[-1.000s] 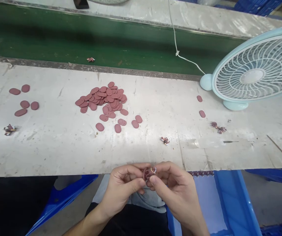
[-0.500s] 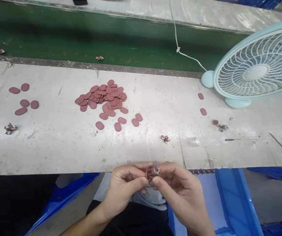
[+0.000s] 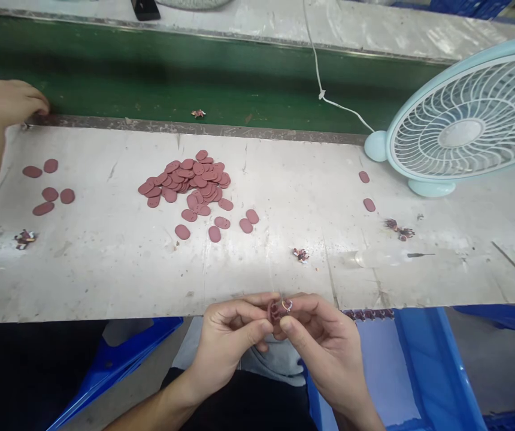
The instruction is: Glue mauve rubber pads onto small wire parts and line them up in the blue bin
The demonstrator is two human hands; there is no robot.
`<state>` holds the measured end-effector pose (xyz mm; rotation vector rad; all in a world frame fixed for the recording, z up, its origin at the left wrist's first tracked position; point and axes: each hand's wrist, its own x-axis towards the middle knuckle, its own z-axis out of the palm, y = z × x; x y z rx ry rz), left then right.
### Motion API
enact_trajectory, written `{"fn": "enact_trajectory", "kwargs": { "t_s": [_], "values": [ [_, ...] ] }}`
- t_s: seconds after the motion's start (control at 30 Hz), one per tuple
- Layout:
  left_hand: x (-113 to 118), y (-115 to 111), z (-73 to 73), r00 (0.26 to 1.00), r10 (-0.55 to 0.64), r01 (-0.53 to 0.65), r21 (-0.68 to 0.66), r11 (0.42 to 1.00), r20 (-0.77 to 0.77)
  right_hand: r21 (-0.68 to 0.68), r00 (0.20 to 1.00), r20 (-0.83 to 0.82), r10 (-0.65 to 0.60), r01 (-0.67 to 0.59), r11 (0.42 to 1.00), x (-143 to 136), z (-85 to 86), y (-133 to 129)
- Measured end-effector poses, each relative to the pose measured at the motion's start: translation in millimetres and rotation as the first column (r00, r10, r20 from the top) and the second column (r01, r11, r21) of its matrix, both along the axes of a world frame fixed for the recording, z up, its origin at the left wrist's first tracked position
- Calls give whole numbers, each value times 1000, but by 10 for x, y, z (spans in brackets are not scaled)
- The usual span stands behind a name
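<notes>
Both of my hands meet just below the table's front edge. My left hand (image 3: pixel 235 335) pinches a maroon oval disc (image 3: pixel 270 311) seen nearly edge-on. A small maroon figure (image 3: pixel 286 306) with white and yellow details is gripped by my right hand (image 3: pixel 320 341), close against the disc. Fingers hide much of both pieces, so I cannot tell whether they are joined. Farther back lies a heap of maroon oval discs (image 3: pixel 194 176), some with small holes. A small cluster of figure parts (image 3: pixel 301 255) is on the tabletop just beyond my hands.
At the right stands a light-blue fan (image 3: pixel 459 131) with a white cord. Near it lies a clear bottle with a thin dark tip (image 3: pixel 381 258). A green conveyor belt (image 3: pixel 239 90) runs behind the table. Another person's hand (image 3: pixel 10 102) reaches over at left. A blue bin (image 3: pixel 441 365) sits below right.
Another person's arm has come in at the left, over the belt's edge. The small part on the belt has moved slightly right. My hands keep their grip almost unmoved.
</notes>
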<state>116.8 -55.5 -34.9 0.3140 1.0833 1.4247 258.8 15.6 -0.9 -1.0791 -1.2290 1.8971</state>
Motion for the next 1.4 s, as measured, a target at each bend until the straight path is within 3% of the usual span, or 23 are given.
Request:
{"fn": "enact_trajectory", "kwargs": {
  "t_s": [0.13, 0.23, 0.3, 0.33, 0.37, 0.4, 0.47, 0.5, 0.53, 0.6, 0.7, 0.77, 0.93, 1.03, 1.1, 1.23, 1.3, 1.4],
  "values": [
    [49, 37, 19, 999, 34, -33, 29, 999, -22, -49, 999, -44, -17, 15, 999, 26, -72, 20],
    [-20, 106, 79, 996, -24, 32, 84, 996, -92, -105, 991, -115, -66, 54, 993, 153, -165, 30],
    [-166, 216, 141, 961, -80, 111, 103, 988, -266, -104, 982, -109, -153, 142, 984, 316, -212, 44],
    [-266, 300, 173, 907, -106, 159, 98, 982, -407, -94, 974, -82, -212, 204, 974, 421, -228, 53],
    [-376, 403, 201, 810, -110, 196, 89, 977, -577, -82, 960, -46, -276, 272, 959, 538, -242, 64],
    [-490, 522, 222, 655, -128, 259, 63, 964, -745, -69, 940, -7, -340, 339, 938, 663, -255, 73],
    [-694, 790, 238, 219, -69, 381, 20, 924, -973, -41, 889, 76, -451, 455, 890, 923, -289, 83],
    [-771, 922, 232, -18, -35, 396, -39, 917, -999, -22, 859, 117, -499, 505, 863, 1051, -316, 79],
    [-826, 1043, 220, -197, -35, 396, -112, 911, -980, 5, 827, 160, -539, 546, 838, 1174, -354, 67],
    [-873, 1227, 189, -310, -44, 383, -167, 909, -950, 103, 749, 250, -613, 609, 786, 1408, -472, 18],
    [-844, 1338, 159, -381, -80, 379, -235, 895, -921, 271, 607, 351, -713, 663, 698, 1741, -770, -106],
    [-820, 1341, 164, -443, -96, 352, -272, 896, -891, 323, 534, 422, -733, 666, 672, 1963, -1027, -201],
    [-810, 1346, 238, -470, -149, 301, -316, 900, -870, 295, 456, 669, -587, 561, 773, 2401, -1609, -413],
    [-784, 1371, 301, -484, -184, 262, -342, 903, -856, 268, 416, 767, -489, 484, 833, 2499, -1806, -504],
    [-762, 1374, 351, -453, -183, 249, -321, 914, -873, 249, 416, 800, -432, 426, 870, 2494, -1875, -552],
    [-740, 1302, 451, -227, -112, 264, -171, 949, -968, 219, 456, 822, -341, 299, 929, 2377, -1905, -625],
    [-750, 1225, 479, -104, -108, 294, -135, 946, -989, 219, 469, 825, -317, 251, 943, 2310, -1892, -649],
    [-787, 1072, 466, 15, -132, 351, -119, 929, -991, 221, 463, 837, -292, 202, 954, 2264, -1905, -663]
  ]
}}
